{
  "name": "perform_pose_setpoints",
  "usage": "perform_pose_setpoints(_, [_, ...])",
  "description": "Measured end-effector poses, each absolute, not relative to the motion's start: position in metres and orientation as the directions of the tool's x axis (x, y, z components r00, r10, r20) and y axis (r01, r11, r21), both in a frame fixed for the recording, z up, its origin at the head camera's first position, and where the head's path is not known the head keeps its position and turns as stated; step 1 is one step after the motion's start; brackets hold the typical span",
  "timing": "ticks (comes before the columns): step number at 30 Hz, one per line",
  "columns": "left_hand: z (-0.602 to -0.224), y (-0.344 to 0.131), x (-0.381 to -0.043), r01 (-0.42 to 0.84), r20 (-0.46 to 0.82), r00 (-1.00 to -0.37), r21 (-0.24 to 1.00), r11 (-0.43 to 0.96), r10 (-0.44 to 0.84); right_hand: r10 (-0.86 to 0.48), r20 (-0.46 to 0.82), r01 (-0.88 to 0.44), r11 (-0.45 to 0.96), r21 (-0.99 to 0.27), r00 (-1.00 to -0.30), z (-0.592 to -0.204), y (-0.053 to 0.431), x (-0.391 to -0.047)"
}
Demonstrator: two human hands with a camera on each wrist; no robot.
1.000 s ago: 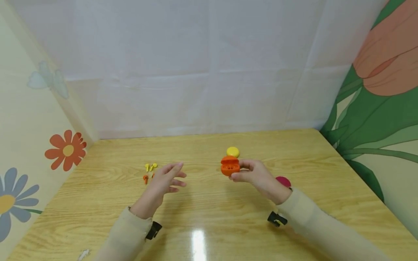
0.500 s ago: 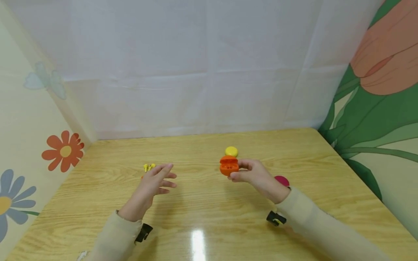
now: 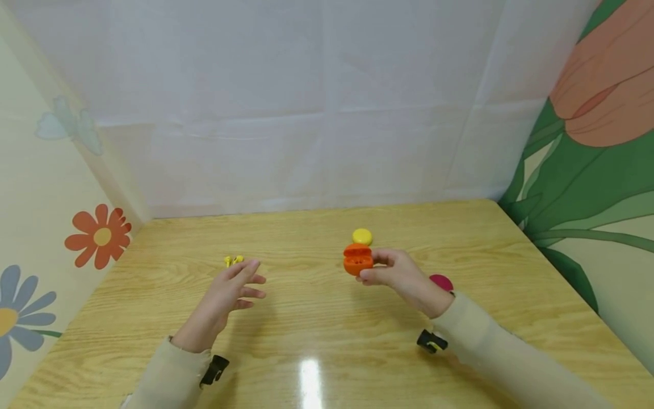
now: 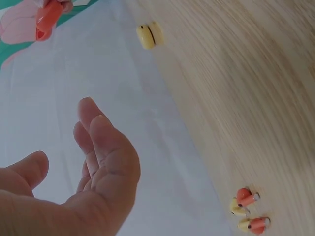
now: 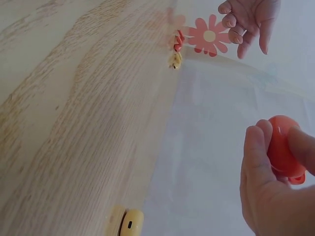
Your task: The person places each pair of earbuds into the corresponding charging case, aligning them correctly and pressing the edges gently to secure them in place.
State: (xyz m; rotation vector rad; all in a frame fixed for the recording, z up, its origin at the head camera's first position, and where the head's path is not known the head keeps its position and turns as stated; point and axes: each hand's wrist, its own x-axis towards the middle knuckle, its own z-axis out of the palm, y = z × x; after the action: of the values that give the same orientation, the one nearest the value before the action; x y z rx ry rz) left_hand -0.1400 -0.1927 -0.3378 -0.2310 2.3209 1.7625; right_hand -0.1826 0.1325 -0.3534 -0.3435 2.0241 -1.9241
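Between thumb and fingers, my right hand [image 3: 401, 278] holds an orange earbud case [image 3: 358, 261] above the table, its lid raised and its wells facing me. My left hand [image 3: 222, 298] hovers over the left part of the table with relaxed, spread fingers and nothing in them. Close by it lie two yellow earbuds [image 3: 234, 260]. The orange earbuds [image 4: 247, 196] show beside the yellow ones in the left wrist view; in the head view my left hand hides them.
A closed yellow case [image 3: 362, 236] sits on the wooden table [image 3: 306, 318] just behind the orange one. A dark pink round case [image 3: 441, 282] is partly hidden by my right wrist. A white cloth [image 3: 286, 113] hangs along the table's back edge.
My left hand has moved left and slightly down, over the orange earbuds, which it now covers in the head view. My right hand and the orange case have stayed nearly still.
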Motion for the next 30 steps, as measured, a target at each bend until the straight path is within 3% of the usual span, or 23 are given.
perform_pose_setpoints(30, [-0.353,-0.225,-0.129,-0.301,-0.297,-0.953,0.907,0.294,-0.059,-0.374,-0.084,0.059,0.078,-0.995,-0.923,-0.355,0.132,-0.184])
